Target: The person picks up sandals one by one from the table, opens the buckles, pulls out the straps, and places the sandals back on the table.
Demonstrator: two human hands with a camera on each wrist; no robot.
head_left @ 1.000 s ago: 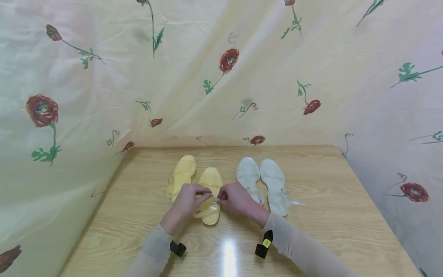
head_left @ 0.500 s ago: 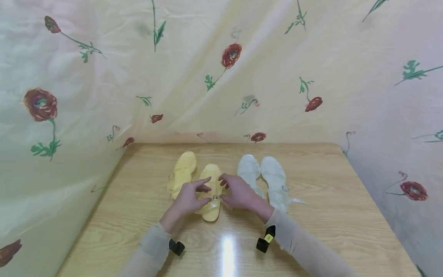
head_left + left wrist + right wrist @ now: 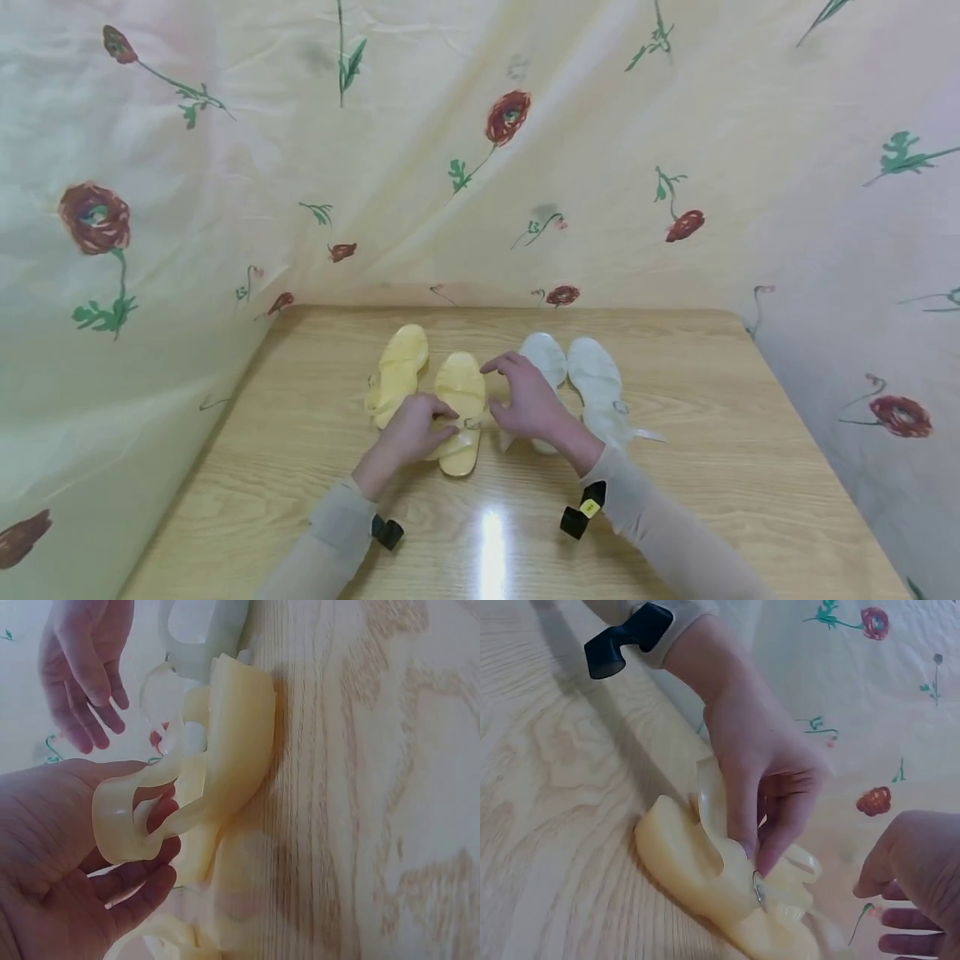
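In the head view a yellow jelly sandal [image 3: 460, 383] lies sole down, its toe pointing away, with a small metal buckle [image 3: 472, 423] on its ankle strap. My left hand [image 3: 408, 429] reaches over its left side. The right wrist view shows my left thumb and forefinger pinching the strap [image 3: 735, 859] beside the buckle. In the left wrist view the strap's heel loop [image 3: 120, 825] stands up in front of my left palm. My right hand [image 3: 528, 400] hovers to the sandal's right with fingers spread, holding nothing. A pale strap end [image 3: 506, 440] sticks out below it.
A second yellow sandal [image 3: 402, 362] lies at the left. Two whitish sandals [image 3: 596, 379] lie side by side at the right, one partly hidden by my right hand. The wooden table [image 3: 697, 467] is backed by a flowered cloth [image 3: 420, 150].
Both hands were pinching at the buckle; then the fingers parted. My right hand has drawn away to the right, while my left has stayed at the sandal. The view has tilted slightly.
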